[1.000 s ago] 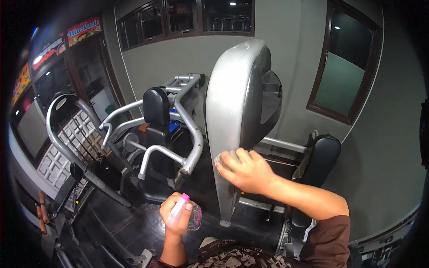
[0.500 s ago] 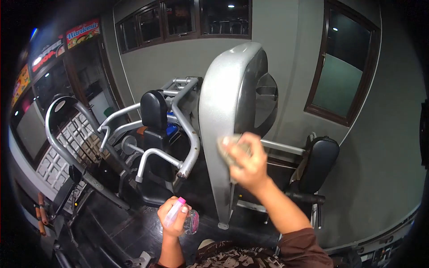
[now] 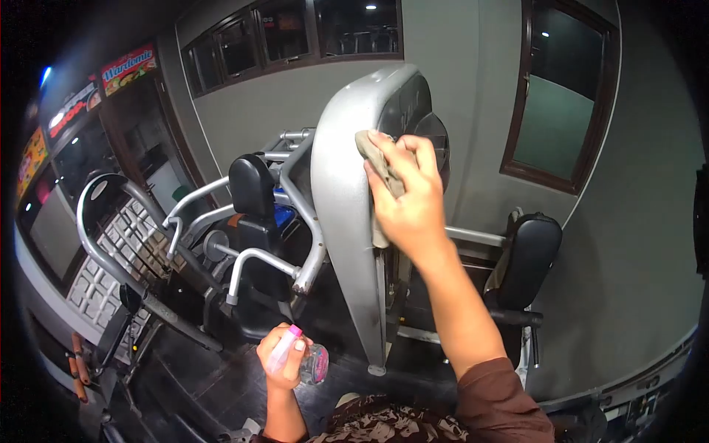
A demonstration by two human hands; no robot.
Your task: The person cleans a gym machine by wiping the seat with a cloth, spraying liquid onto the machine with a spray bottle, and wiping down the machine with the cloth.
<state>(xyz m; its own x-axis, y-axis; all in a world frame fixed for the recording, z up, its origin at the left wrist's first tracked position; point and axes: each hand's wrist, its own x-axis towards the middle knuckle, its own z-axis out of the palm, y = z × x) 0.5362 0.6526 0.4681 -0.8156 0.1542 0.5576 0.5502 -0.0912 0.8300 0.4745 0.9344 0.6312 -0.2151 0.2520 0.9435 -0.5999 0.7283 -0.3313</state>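
Beige cloth (image 3: 381, 160) between right hand's fingers (image 3: 402, 159).

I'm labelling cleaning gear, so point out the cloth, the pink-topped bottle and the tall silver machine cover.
Cloth (image 3: 367, 147): head view, on its exposed upper end.
Pink-topped bottle (image 3: 317, 363): head view, on its clear body.
Silver machine cover (image 3: 341, 166): head view, on its broad front face.

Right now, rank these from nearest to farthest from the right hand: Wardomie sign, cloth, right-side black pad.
1. Cloth, held in the right hand against the silver housing.
2. Black pad, lower, to the right.
3. Wardomie sign, far left in the background.
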